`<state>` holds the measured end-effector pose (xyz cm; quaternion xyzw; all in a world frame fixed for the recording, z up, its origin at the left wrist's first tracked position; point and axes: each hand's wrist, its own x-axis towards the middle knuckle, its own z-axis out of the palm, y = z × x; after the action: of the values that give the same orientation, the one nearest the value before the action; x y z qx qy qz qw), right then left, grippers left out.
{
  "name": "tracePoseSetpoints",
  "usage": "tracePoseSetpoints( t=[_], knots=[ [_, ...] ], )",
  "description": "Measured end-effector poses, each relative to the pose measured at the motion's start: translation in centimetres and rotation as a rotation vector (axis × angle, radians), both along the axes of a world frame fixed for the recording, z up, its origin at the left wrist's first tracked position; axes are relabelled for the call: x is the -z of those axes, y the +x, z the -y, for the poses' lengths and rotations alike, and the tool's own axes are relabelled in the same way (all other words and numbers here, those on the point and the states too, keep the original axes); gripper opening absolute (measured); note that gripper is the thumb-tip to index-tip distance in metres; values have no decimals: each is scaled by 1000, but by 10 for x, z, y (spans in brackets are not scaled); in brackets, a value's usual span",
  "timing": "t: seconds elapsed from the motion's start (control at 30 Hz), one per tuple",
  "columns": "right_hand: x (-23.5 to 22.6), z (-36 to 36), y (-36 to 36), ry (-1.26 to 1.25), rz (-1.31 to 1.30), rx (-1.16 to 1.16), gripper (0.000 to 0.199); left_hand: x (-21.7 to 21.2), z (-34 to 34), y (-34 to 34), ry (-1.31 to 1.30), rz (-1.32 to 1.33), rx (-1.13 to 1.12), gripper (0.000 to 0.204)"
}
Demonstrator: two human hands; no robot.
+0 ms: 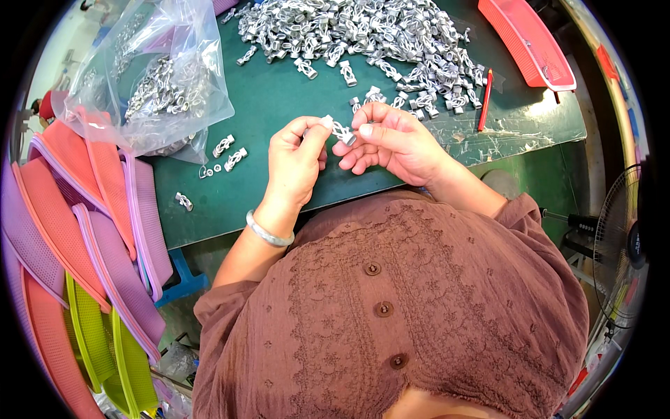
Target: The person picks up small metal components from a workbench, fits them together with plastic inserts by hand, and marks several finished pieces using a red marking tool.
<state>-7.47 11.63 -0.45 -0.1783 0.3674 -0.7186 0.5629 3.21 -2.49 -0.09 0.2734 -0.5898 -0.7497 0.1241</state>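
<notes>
head view: left hand (296, 159) and right hand (391, 140) both pinched one small silver metal clip (341, 130) above the green table's (279, 105) near edge, before the heap of loose silver clips (363, 31); fingertip pinches near each end probably steadied alignment best.

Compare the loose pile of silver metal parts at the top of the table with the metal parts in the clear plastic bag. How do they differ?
The pile of metal parts lies spread in the open on the green table; the bagged parts are heaped inside a crumpled clear bag. The pile looks larger and sits far from the person; the bag sits at the person's left, beside the coloured mesh pouches. Both hold similar small silvery pieces.
</notes>
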Motion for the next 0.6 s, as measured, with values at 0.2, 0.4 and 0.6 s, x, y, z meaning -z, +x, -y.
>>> tracePoseSetpoints(
  t=[0.2,0.4,0.6],
  knots=[
    [7,0,0,30,-62,52,14,-1,-3,2,-63,-42,-6,12],
    [3,2,1,79,-132,104,20,0,-2,2,93,-96,60,19],
    [5,6,7,47,-280,164,29,7,-1,2,409,-127,137,26]
  ],
)
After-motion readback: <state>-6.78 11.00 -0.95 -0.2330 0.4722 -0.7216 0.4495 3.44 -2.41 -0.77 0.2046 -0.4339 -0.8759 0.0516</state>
